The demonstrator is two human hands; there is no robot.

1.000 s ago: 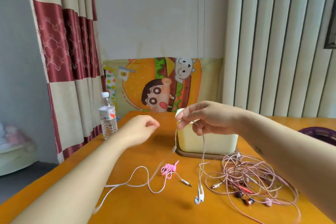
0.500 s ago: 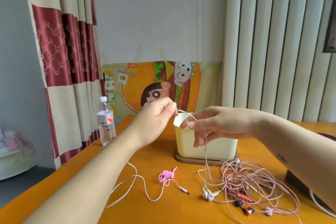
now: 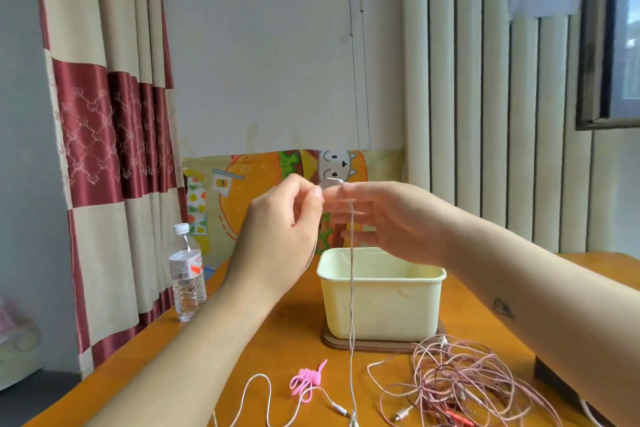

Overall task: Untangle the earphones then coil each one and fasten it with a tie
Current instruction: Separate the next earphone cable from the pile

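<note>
Hands sit higher now: left hand (image 3: pixel 287 225) grip pinches white earphone cable (image 3: pixel 351 288), draped over right hand (image 3: pixel 381 218)'s straight fingers, hanging vertical.

Thin white earphone cable (image 3: pixel 351 305): lower end cut off by the view's bottom edge, at the near edge of the orange wooden table (image 3: pixel 284 340). Upper end hidden between left hand (image 3: pixel 277 236) and right hand (image 3: pixel 388 218). Right fingertips (image 3: pixel 337 215) blurred, grip unreadable. Tangled pink earphone cables (image 3: pixel 460 381), near right corner: partly cut off. Dark box (image 3: pixel 550 378), right edge: mostly out of view.
</note>
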